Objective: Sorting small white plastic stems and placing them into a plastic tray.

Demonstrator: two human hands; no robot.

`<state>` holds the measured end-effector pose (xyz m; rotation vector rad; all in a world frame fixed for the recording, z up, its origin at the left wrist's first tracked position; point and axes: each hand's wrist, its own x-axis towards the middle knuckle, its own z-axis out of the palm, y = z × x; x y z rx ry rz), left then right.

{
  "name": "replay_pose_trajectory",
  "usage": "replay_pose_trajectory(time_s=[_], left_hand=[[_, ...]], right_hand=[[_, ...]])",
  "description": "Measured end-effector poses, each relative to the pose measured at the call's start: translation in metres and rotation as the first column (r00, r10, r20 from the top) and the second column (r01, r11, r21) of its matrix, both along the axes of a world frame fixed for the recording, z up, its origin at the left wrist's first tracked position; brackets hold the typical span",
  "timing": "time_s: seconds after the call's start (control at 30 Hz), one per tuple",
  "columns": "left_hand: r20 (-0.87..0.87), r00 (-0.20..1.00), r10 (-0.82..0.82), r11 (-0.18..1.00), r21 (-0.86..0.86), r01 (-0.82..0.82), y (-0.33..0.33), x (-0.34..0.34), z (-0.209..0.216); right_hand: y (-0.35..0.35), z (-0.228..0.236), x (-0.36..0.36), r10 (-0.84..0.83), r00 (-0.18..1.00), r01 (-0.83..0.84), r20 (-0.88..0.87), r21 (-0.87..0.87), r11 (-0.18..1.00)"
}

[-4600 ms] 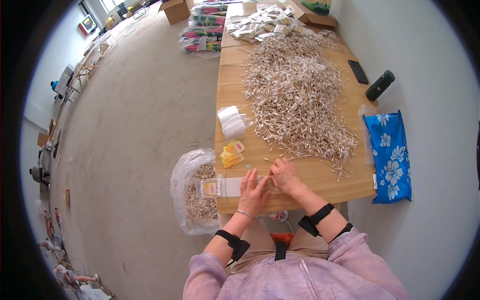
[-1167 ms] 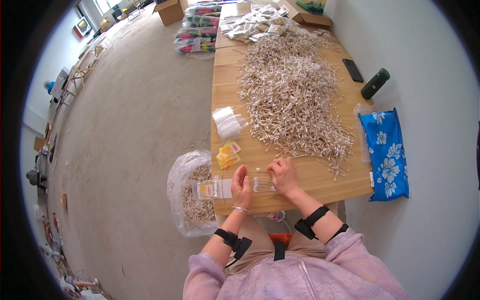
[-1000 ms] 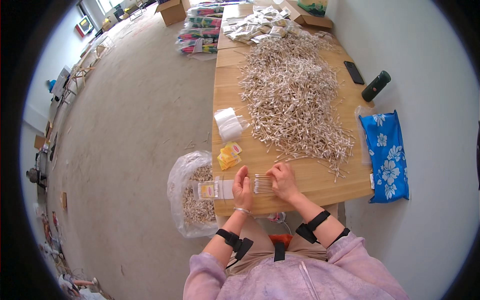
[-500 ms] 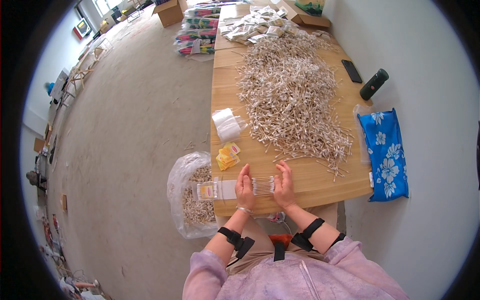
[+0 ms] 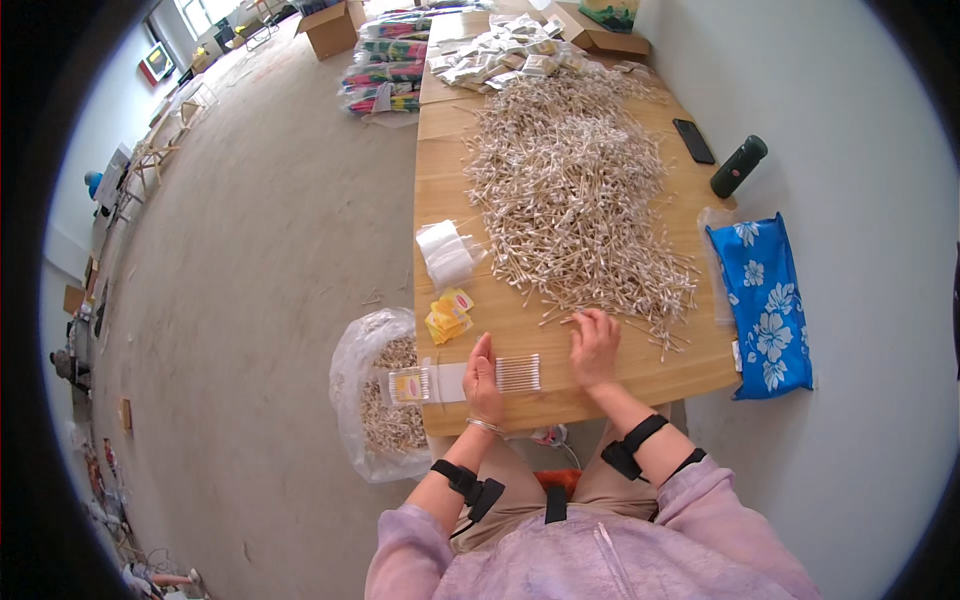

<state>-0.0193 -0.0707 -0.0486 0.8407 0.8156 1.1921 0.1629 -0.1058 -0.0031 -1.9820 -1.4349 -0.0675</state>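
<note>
A flat row of cotton swabs [image 5: 518, 373] lies side by side on the table near its front edge. My left hand [image 5: 483, 380] stands on edge at the row's left end, fingers stretched out. To the right, apart from the row, my right hand [image 5: 596, 345] is at the near edge of a large heap of cotton swabs [image 5: 570, 190]. Its fingers are slightly bent and apart, close to some stray swabs, with nothing visibly held. Left of my left hand are a clear plastic sleeve [image 5: 452, 382] and a filled swab packet [image 5: 408, 386] with a yellow card, overhanging the table's edge.
Yellow cards [image 5: 449, 316] and a stack of white plastic bags [image 5: 447, 254] lie along the left edge. A bag of swabs [image 5: 345, 400] stands below. Finished packets [image 5: 505, 50] are piled at the back. On the right are a phone [image 5: 693, 141], dark bottle [image 5: 739, 166] and blue flowered pack [image 5: 766, 305].
My right hand has left the right end of the swab row and moved right and away from me to the heap. My left hand has stayed beside the row.
</note>
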Motion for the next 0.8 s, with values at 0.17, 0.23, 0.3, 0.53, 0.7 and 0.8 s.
replay_pose_trajectory(time_s=[0.17, 0.23, 0.3, 0.53, 0.7, 0.8], left_hand=[[-0.016, 1.0, 0.018, 1.0, -0.021, -0.018, 0.006, -0.013, -0.003], [-0.036, 0.999, 0.01, 1.0, -0.014, -0.011, 0.005, -0.012, 0.0], [-0.062, 0.998, 0.008, 1.0, -0.013, -0.008, 0.003, -0.014, 0.006], [-0.044, 0.999, 0.021, 0.999, -0.024, -0.022, -0.002, -0.023, 0.007], [-0.034, 0.999, 0.021, 0.998, -0.055, -0.023, -0.002, -0.023, 0.008], [-0.053, 0.998, 0.027, 0.999, -0.038, -0.029, -0.001, -0.023, 0.007]], right_hand=[[0.009, -0.008, 0.037, 0.015, 0.995, -0.012, 0.101, -0.031, 0.999], [0.014, -0.012, 0.043, 0.039, 0.986, -0.031, 0.162, -0.056, 0.998], [0.015, -0.013, 0.04, 0.037, 0.987, -0.027, 0.156, -0.064, 0.998], [0.015, -0.005, 0.016, 0.038, 0.984, -0.028, 0.173, -0.058, 0.998], [0.016, -0.005, 0.001, 0.205, 0.974, -0.201, 0.095, -0.054, 0.978], [0.018, -0.005, -0.014, 0.29, 0.952, -0.281, 0.095, -0.097, 0.955]])
